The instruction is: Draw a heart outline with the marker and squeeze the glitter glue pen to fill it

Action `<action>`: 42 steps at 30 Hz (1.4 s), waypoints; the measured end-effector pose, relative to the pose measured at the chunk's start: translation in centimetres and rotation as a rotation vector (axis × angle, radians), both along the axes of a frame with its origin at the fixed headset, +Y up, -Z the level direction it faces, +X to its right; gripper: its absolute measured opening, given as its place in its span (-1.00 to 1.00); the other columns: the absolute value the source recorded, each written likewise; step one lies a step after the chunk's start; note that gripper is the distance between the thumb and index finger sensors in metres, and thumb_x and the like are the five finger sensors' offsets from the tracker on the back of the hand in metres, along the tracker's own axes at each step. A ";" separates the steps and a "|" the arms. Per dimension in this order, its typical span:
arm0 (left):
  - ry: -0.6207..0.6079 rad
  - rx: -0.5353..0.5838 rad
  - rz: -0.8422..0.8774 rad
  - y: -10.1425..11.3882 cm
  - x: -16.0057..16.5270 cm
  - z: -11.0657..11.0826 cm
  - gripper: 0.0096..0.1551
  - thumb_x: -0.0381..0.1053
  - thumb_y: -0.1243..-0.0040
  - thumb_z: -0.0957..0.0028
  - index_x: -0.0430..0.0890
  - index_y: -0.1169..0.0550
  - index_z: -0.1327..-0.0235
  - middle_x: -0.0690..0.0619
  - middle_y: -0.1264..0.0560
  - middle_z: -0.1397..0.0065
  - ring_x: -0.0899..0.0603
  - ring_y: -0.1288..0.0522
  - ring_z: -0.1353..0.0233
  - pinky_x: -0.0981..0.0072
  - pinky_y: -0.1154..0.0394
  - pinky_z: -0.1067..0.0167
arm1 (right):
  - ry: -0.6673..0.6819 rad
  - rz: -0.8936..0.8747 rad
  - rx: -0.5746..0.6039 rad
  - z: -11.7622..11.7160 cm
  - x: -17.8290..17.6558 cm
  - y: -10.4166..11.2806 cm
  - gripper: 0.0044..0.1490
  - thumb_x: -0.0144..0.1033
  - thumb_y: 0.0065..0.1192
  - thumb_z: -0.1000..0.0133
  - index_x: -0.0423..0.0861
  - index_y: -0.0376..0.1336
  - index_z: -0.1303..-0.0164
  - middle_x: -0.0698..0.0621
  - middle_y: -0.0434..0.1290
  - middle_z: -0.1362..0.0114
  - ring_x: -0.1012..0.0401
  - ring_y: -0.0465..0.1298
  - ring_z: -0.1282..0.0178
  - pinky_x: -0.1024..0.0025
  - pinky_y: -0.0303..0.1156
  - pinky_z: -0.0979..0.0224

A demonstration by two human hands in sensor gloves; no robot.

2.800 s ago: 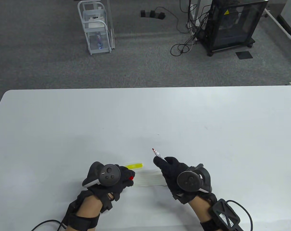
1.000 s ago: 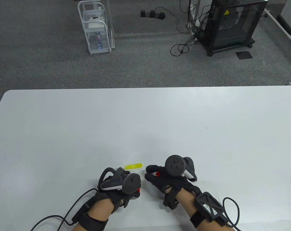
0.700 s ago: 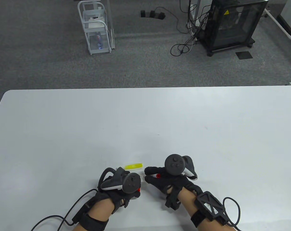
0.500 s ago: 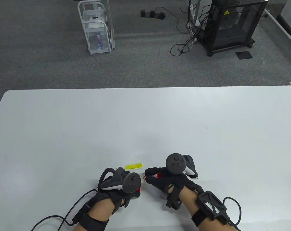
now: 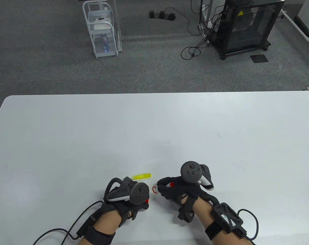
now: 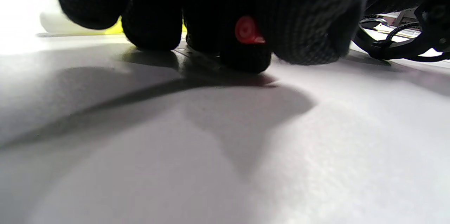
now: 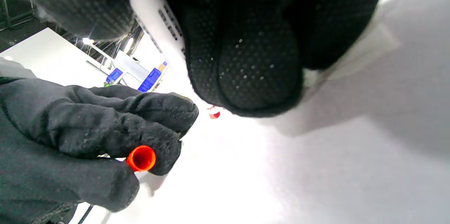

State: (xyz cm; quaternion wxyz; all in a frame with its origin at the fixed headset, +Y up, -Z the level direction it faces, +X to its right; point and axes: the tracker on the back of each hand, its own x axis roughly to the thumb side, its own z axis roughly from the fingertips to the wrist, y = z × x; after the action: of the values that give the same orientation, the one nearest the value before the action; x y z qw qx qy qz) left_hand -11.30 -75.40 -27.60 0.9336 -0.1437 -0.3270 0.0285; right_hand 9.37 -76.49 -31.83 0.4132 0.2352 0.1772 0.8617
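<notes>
A red curve now shows lower centre — the right hand grips the marker, outline begun; the left hand pinches its cap.

Both hands in black knit gloves: left hand, right hand. Glove palms dotted with fine grip bumps. Dark grey round-faced trackers with white undersides on hand backs. Bare forearms, black wrist straps. Black lattice module on right wrist. Black cables trail from both wrists.
</notes>
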 end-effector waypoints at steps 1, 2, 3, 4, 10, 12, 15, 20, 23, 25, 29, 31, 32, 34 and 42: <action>0.000 0.000 0.001 0.0 0.0 0.0 -0.50 0.21 -0.39 0.07 -0.04 -0.70 -0.02 0.02 -0.50 -0.50 -0.27 -0.47 -0.40 -0.10 -0.46 -0.17 | -0.008 -0.002 -0.001 0.0 0.1 0.0 -0.26 0.07 0.23 -0.10 -0.28 0.40 -0.20 -0.24 0.68 -0.06 0.07 0.74 0.11 0.01 0.60 -0.10; 0.000 0.000 0.001 0.0 0.0 0.0 -0.50 0.21 -0.39 0.07 -0.04 -0.69 -0.03 0.02 -0.50 -0.50 -0.27 -0.47 -0.40 -0.10 -0.46 -0.17 | -0.014 -0.004 0.000 0.0 0.1 0.0 -0.26 0.07 0.23 -0.10 -0.29 0.40 -0.19 -0.24 0.69 -0.05 0.07 0.75 0.11 0.02 0.61 -0.10; -0.001 0.000 0.001 0.0 0.0 0.0 -0.50 0.21 -0.39 0.07 -0.03 -0.69 -0.03 0.03 -0.49 -0.50 -0.27 -0.47 -0.40 -0.10 -0.46 -0.17 | -0.028 -0.007 0.001 0.0 0.3 0.0 -0.26 0.07 0.23 -0.10 -0.30 0.40 -0.19 -0.25 0.69 -0.04 0.07 0.75 0.12 0.03 0.61 -0.10; -0.001 0.000 0.002 0.0 0.0 0.0 -0.50 0.21 -0.39 0.07 -0.04 -0.69 -0.03 0.02 -0.50 -0.50 -0.27 -0.47 -0.40 -0.10 -0.46 -0.17 | -0.035 -0.009 0.001 0.0 0.3 0.0 -0.26 0.07 0.23 -0.10 -0.30 0.40 -0.18 -0.25 0.69 -0.03 0.08 0.76 0.13 0.04 0.62 -0.09; -0.003 0.000 0.003 0.0 -0.1 0.0 -0.50 0.21 -0.39 0.07 -0.04 -0.69 -0.03 0.02 -0.50 -0.50 -0.27 -0.47 -0.40 -0.10 -0.46 -0.17 | -0.086 -0.012 0.000 0.0 0.6 0.0 -0.26 0.07 0.21 -0.11 -0.31 0.40 -0.17 -0.26 0.70 -0.01 0.09 0.78 0.15 0.07 0.66 -0.07; -0.003 0.000 0.004 0.0 -0.1 0.0 -0.50 0.21 -0.39 0.07 -0.04 -0.69 -0.03 0.02 -0.50 -0.50 -0.27 -0.47 -0.40 -0.10 -0.46 -0.17 | -0.096 -0.016 -0.002 -0.1 0.7 0.0 -0.26 0.06 0.21 -0.12 -0.32 0.40 -0.17 -0.27 0.69 -0.01 0.09 0.78 0.15 0.06 0.67 -0.06; -0.004 0.004 0.000 0.0 -0.1 0.0 -0.50 0.22 -0.39 0.08 -0.03 -0.70 -0.02 0.03 -0.50 -0.50 -0.26 -0.47 -0.40 -0.09 -0.46 -0.17 | -0.106 -0.017 -0.003 0.0 0.8 -0.1 -0.26 0.06 0.21 -0.11 -0.32 0.39 -0.19 -0.28 0.68 -0.02 0.09 0.78 0.14 0.06 0.68 -0.06; -0.006 0.004 0.001 0.0 -0.1 -0.1 -0.50 0.22 -0.39 0.08 -0.02 -0.70 -0.02 0.04 -0.50 -0.50 -0.26 -0.47 -0.40 -0.09 -0.46 -0.17 | -0.136 -0.008 0.003 0.1 0.9 0.0 -0.25 0.06 0.21 -0.11 -0.31 0.37 -0.22 -0.29 0.67 -0.05 0.10 0.78 0.12 0.07 0.69 -0.06; -0.007 0.005 0.001 0.0 -0.1 -0.1 -0.50 0.22 -0.39 0.08 -0.02 -0.70 -0.02 0.04 -0.50 -0.50 -0.26 -0.47 -0.40 -0.09 -0.46 -0.17 | -0.140 -0.004 0.002 0.1 0.9 -0.1 -0.25 0.07 0.21 -0.11 -0.29 0.35 -0.24 -0.29 0.66 -0.07 0.09 0.78 0.10 0.07 0.69 -0.07; -0.008 0.006 0.001 0.0 -0.1 -0.1 -0.50 0.22 -0.39 0.08 -0.02 -0.70 -0.02 0.04 -0.50 -0.50 -0.26 -0.47 -0.40 -0.09 -0.46 -0.17 | -0.141 -0.002 0.002 0.1 0.9 -0.1 -0.25 0.07 0.21 -0.11 -0.28 0.35 -0.25 -0.29 0.65 -0.08 0.09 0.77 0.09 0.08 0.69 -0.07; -0.009 0.007 0.000 0.0 -0.1 -0.1 -0.50 0.22 -0.39 0.08 -0.02 -0.70 -0.02 0.04 -0.50 -0.50 -0.26 -0.48 -0.40 -0.09 -0.46 -0.17 | -0.139 0.007 0.005 0.2 0.8 -0.1 -0.25 0.07 0.25 -0.09 -0.25 0.35 -0.27 -0.28 0.65 -0.11 0.09 0.77 0.06 0.07 0.68 -0.07; -0.009 0.009 0.000 0.0 -0.1 -0.1 -0.50 0.22 -0.39 0.08 -0.02 -0.70 -0.02 0.04 -0.50 -0.50 -0.26 -0.48 -0.40 -0.09 -0.46 -0.17 | -0.132 0.011 0.003 0.2 0.8 -0.1 -0.24 0.08 0.25 -0.08 -0.25 0.34 -0.28 -0.27 0.64 -0.13 0.09 0.77 0.06 0.07 0.67 -0.08; -0.009 0.009 0.000 0.0 -0.1 -0.1 -0.50 0.22 -0.39 0.08 -0.02 -0.70 -0.02 0.04 -0.50 -0.49 -0.26 -0.48 -0.40 -0.09 -0.46 -0.17 | -0.129 0.010 0.001 0.1 0.8 -0.1 -0.24 0.07 0.26 -0.08 -0.24 0.34 -0.28 -0.28 0.64 -0.13 0.09 0.76 0.05 0.07 0.67 -0.08; -0.010 0.012 -0.003 0.0 -0.1 0.0 -0.50 0.22 -0.39 0.08 -0.02 -0.70 -0.02 0.04 -0.51 -0.49 -0.26 -0.48 -0.40 -0.09 -0.46 -0.17 | -0.113 0.011 -0.007 0.1 0.7 -0.2 -0.24 0.07 0.27 -0.07 -0.23 0.33 -0.29 -0.28 0.63 -0.15 0.08 0.75 0.03 0.06 0.66 -0.09; -0.007 0.012 0.000 0.0 -0.1 0.0 -0.50 0.22 -0.38 0.07 -0.02 -0.70 -0.02 0.04 -0.50 -0.49 -0.26 -0.47 -0.40 -0.09 -0.46 -0.17 | -0.065 0.022 -0.013 0.2 0.4 -0.2 -0.24 0.05 0.30 -0.05 -0.20 0.33 -0.31 -0.26 0.61 -0.20 0.07 0.72 -0.01 0.04 0.61 -0.12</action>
State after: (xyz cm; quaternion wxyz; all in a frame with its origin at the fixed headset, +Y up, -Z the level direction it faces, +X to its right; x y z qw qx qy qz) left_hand -11.43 -75.43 -27.63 0.9332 -0.1379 -0.3307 0.0261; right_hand 9.75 -76.68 -31.66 0.4107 0.2024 0.1717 0.8723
